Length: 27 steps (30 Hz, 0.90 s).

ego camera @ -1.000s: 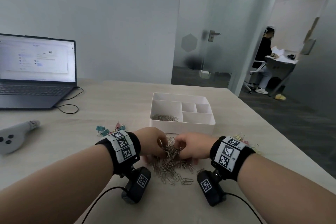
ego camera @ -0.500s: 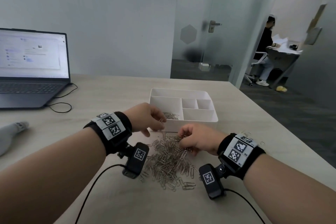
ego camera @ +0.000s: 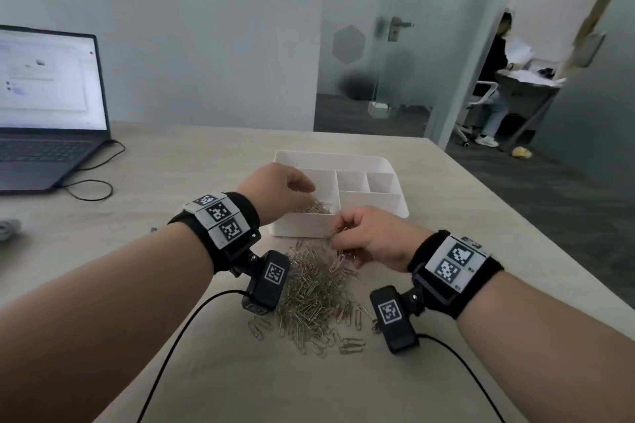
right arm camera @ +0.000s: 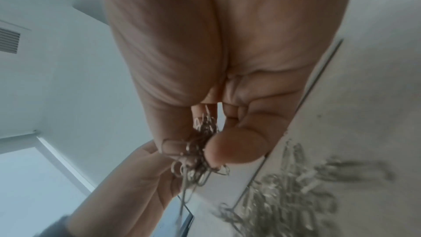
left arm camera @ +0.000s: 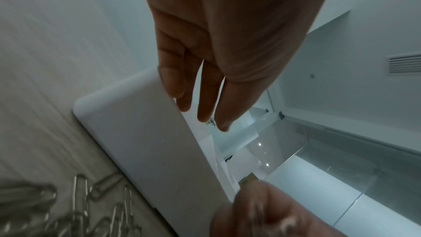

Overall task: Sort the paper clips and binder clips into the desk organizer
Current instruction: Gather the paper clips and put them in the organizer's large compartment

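An office room with frosted glass partitions lay behind a pale wood-grain bench (ego camera: 213,161). An open laptop (ego camera: 44,106) sat at the bench's far left. Near the middle stood the white desk organizer (ego camera: 378,166), divided into compartments, its large left compartment holding some paper clips. Just in front of it lay a loose heap of paper clips (ego camera: 316,288) on the bench. The left hand (ego camera: 275,191) hovered over the organizer's large compartment, its fingers (left arm camera: 205,100) straight and relaxed, holding nothing. The right hand (ego camera: 371,237) hung above the heap beside the organizer's front wall, its thumb and fingers pinching a tangled bunch of clips (right arm camera: 196,152).
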Each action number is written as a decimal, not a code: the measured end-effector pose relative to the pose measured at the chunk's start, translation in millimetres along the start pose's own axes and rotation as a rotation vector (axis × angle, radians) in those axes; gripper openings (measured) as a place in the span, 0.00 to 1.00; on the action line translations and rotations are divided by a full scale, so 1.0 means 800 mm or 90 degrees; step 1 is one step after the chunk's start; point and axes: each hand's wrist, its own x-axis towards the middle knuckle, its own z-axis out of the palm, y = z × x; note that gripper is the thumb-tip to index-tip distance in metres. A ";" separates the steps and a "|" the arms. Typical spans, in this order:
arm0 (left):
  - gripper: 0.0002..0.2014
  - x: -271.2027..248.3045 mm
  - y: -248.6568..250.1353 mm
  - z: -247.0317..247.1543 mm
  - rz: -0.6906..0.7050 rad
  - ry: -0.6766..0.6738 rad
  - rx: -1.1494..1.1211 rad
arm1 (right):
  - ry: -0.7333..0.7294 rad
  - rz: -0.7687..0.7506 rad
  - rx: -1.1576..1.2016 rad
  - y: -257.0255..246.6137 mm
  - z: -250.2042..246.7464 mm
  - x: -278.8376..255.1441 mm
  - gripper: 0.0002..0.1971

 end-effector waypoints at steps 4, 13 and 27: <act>0.04 -0.020 0.005 -0.008 0.012 0.043 -0.048 | 0.036 -0.018 0.043 -0.025 -0.004 0.020 0.08; 0.05 -0.062 -0.009 -0.006 -0.053 -0.019 -0.019 | 0.214 -0.070 0.026 -0.060 0.003 0.080 0.08; 0.58 -0.093 0.012 0.009 -0.074 -0.359 0.340 | 0.233 -0.195 -0.493 -0.043 0.014 0.023 0.10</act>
